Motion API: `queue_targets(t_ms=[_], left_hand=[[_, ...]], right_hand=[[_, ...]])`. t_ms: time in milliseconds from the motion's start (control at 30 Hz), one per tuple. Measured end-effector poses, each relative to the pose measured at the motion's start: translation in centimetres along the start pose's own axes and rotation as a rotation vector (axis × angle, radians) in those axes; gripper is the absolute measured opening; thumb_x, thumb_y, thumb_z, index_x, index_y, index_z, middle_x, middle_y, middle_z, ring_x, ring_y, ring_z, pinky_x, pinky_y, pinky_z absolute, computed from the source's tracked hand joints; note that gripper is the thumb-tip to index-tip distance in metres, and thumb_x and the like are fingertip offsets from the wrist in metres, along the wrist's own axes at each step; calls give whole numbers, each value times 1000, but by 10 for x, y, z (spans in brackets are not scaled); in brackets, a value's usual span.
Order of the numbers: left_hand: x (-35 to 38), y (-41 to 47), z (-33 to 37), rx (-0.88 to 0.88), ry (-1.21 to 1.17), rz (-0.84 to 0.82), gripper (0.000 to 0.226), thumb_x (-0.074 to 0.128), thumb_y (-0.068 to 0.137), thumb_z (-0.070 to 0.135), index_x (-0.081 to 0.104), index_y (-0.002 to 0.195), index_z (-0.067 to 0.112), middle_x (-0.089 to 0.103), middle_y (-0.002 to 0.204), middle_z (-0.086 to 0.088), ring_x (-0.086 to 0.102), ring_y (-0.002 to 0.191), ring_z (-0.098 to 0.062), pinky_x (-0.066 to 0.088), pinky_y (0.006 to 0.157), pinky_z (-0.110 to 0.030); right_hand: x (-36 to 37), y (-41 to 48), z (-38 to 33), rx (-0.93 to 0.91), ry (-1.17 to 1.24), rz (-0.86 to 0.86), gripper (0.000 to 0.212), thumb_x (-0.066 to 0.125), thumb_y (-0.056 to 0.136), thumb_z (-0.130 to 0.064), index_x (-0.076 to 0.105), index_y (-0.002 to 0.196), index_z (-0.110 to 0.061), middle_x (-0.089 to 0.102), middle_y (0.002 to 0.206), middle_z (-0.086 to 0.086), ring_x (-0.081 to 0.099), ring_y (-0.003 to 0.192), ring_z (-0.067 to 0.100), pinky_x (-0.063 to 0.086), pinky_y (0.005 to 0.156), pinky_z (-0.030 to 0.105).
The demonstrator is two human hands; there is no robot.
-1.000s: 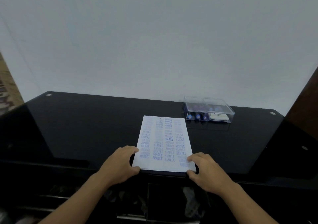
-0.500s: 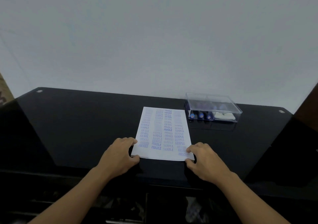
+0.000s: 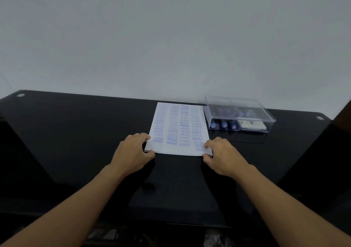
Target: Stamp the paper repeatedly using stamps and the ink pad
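- The left hand (image 3: 133,154) pinches the paper (image 3: 178,127) at its lower-left corner, with the fingers curled over the side edge and the thumb at the near edge. The right hand (image 3: 223,156) grasps the lower-right corner the same way.
- The paper lies flat on the black table (image 3: 76,132) at centre frame, covered in blue stamped words such as SAMPLE and FRAGILE.
- Just beside its far right corner sits a closed clear box (image 3: 237,106) holding blue-ended stamps (image 3: 224,125) and a white flat case (image 3: 252,126).
- A pale wall (image 3: 171,37) fills the upper frame.
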State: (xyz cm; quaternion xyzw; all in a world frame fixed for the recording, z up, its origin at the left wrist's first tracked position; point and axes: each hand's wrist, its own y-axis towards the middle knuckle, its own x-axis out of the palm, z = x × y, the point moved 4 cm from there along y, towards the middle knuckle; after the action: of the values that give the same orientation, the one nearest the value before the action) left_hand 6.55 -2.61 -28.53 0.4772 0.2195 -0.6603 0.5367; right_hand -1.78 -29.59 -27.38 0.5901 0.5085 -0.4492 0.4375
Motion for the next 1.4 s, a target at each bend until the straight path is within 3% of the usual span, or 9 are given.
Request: queue_targets(t_ms=[300, 500, 867, 1100, 1400], left_hand=[[14, 8, -2, -45, 5, 142, 41, 61, 87, 38, 59, 126, 25, 61, 119, 13, 49, 111, -15, 35, 93, -35], [17, 6, -2, -29, 34, 124, 40, 56, 90, 38, 58, 128, 26, 58, 126, 13, 46, 116, -14, 34, 94, -33], [22, -1, 3, 13, 161, 63, 37, 41, 100, 34, 53, 133, 25, 47, 126, 13, 43, 114, -12, 35, 93, -32], [23, -8, 6, -3, 149, -1, 44, 36, 102, 39, 45, 144, 27, 32, 157, 8, 27, 143, -13, 26, 113, -36], [17, -11, 7, -39, 89, -37, 50, 30, 103, 46, 31, 152, 34, 22, 162, 13, 14, 150, -9, 15, 121, -34]], right_hand=[[10, 13, 5, 62, 33, 117, 41, 53, 97, -33, 58, 136, -19, 54, 131, 4, 45, 119, 23, 39, 102, 37], [23, 4, 4, 106, 66, 230, 38, 52, 98, -30, 59, 134, -23, 51, 129, -3, 42, 119, 21, 33, 98, 36], [25, -1, 0, 107, 21, 229, 40, 42, 101, -31, 54, 139, -26, 48, 134, -7, 41, 119, 17, 33, 98, 35], [23, -8, -2, 118, 46, 190, 43, 34, 104, -35, 47, 145, -31, 42, 139, -13, 37, 124, 10, 32, 101, 30], [15, -9, -6, 126, 115, 145, 49, 32, 104, -43, 34, 152, -35, 34, 152, -14, 29, 139, 7, 27, 115, 32]])
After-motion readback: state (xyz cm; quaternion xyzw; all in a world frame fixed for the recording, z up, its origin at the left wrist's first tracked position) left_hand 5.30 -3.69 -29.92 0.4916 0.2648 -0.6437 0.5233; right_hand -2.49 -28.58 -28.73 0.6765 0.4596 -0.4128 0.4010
